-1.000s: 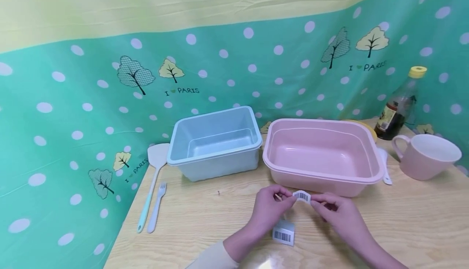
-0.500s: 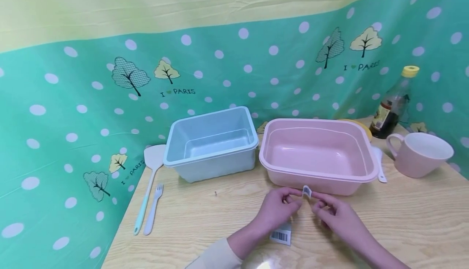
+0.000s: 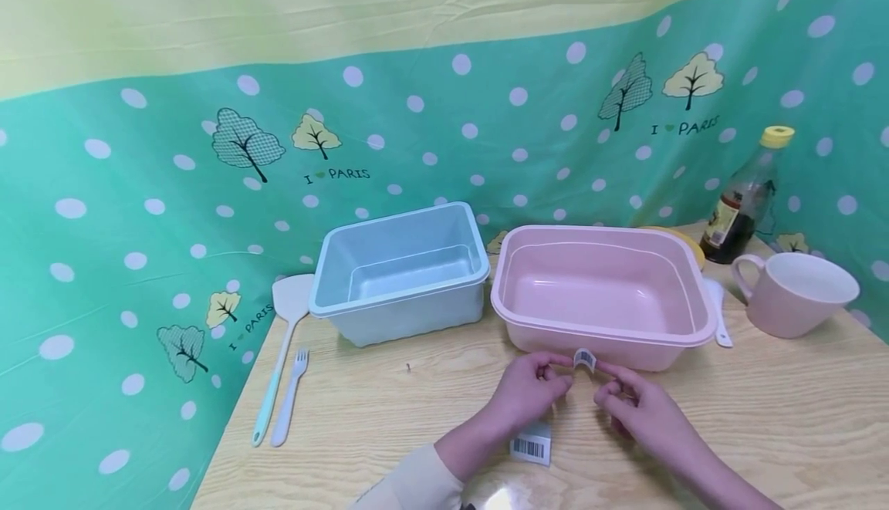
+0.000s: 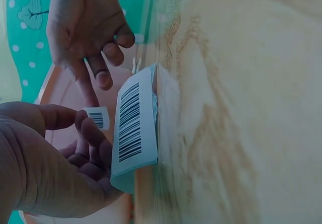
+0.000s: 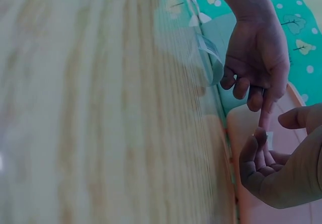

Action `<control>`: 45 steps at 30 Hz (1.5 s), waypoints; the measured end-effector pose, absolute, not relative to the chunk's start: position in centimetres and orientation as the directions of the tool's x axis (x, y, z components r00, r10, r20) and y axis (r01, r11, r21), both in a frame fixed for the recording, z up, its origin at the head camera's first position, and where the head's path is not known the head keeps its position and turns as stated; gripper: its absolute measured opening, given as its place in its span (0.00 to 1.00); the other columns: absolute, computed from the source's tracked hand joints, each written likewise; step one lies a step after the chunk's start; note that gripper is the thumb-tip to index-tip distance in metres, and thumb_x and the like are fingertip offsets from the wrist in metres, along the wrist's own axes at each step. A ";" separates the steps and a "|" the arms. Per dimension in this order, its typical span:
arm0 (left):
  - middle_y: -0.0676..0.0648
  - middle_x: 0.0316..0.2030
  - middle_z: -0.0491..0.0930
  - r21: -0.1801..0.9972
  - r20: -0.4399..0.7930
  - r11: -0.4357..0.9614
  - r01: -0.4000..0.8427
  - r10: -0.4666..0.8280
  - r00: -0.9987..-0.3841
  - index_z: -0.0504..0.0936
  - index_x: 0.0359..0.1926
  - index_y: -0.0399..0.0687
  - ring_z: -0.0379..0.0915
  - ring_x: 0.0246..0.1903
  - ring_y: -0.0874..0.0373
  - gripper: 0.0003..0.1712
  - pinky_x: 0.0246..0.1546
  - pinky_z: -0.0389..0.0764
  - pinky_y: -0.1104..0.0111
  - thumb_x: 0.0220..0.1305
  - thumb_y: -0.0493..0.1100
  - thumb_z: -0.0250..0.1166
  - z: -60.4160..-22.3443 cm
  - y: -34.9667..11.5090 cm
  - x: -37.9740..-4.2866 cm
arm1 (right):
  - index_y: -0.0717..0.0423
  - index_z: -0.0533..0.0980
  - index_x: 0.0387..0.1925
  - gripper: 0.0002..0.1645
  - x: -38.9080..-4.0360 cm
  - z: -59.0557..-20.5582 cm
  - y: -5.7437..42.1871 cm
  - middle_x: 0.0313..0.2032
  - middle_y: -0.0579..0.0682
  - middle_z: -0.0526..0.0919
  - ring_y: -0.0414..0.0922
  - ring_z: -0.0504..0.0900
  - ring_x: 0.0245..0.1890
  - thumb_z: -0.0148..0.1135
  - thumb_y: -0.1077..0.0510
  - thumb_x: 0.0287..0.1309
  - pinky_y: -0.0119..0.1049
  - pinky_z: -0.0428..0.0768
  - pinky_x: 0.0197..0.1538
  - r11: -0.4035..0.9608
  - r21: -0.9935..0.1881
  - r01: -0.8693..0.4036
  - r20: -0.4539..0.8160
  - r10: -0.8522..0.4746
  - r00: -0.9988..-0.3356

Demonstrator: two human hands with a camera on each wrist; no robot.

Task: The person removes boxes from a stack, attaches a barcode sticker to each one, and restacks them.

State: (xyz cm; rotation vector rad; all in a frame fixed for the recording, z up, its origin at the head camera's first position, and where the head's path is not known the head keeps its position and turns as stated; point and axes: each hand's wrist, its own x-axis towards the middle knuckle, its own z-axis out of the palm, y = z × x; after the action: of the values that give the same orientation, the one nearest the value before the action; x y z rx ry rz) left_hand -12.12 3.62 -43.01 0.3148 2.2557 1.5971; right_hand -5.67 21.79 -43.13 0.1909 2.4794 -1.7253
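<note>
A small white barcode sticker [image 3: 585, 359] bends in an arch at the front wall of the pink basin [image 3: 600, 344]. My left hand [image 3: 531, 388] touches its left end with an outstretched index finger; the thumb stands apart. From the other side, the index finger of my right hand [image 3: 642, 403] reaches its right end, the remaining fingers loosely bent. Whether the sticker adheres to the wall cannot be made out. Below my left hand lies a folded piece of sticker backing paper [image 3: 531, 444] bearing a larger barcode, seen close in the left wrist view.
A light blue basin [image 3: 410, 325] stands left of the pink one. Farther left lie a white spatula [image 3: 280, 375] and a fork [image 3: 292, 402]. At right are a pink mug [image 3: 792, 305], a sauce bottle [image 3: 736, 217] and a white utensil [image 3: 718, 309].
The sticker, earlier pinched between both hands, has moved up to the pink basin's wall. Both thumbs have come off it, leaving the index fingers at its ends. Over the last half second little moved.
</note>
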 end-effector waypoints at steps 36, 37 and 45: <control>0.54 0.23 0.77 0.960 -0.147 0.278 -0.037 0.389 -0.909 0.84 0.56 0.46 0.69 0.19 0.62 0.21 0.19 0.67 0.75 0.61 0.35 0.68 -43.3 3.7 -12.3 | 0.67 0.60 0.72 0.39 -5.8 -43.3 22.4 0.34 0.51 0.84 0.43 0.75 0.22 0.62 0.61 0.64 0.33 0.73 0.25 0.377 -0.903 0.205 -0.203 0.046 -0.978; 0.54 0.23 0.77 0.959 -0.154 0.280 -0.044 0.386 -0.910 0.84 0.56 0.46 0.69 0.19 0.62 0.21 0.19 0.67 0.75 0.61 0.35 0.68 -43.3 3.7 -12.3 | 0.68 0.61 0.72 0.38 -5.7 -43.3 22.4 0.34 0.51 0.84 0.43 0.75 0.22 0.62 0.61 0.64 0.33 0.73 0.25 0.374 -0.909 0.186 -0.188 0.032 -0.982; 0.55 0.22 0.75 0.952 -0.179 0.300 -0.064 0.373 -0.910 0.84 0.55 0.48 0.66 0.18 0.63 0.20 0.19 0.66 0.74 0.61 0.36 0.68 -43.1 3.6 -12.4 | 0.66 0.61 0.72 0.39 -6.0 -43.2 21.8 0.30 0.54 0.83 0.43 0.75 0.19 0.63 0.62 0.63 0.34 0.75 0.25 0.351 -0.927 0.129 -0.150 -0.033 -0.988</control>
State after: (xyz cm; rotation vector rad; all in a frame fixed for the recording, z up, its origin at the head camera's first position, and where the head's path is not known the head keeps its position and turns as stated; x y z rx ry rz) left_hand -12.37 3.59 -43.14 0.2775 2.2070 1.6413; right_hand -6.03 21.85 -43.17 0.0880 2.4620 -1.7101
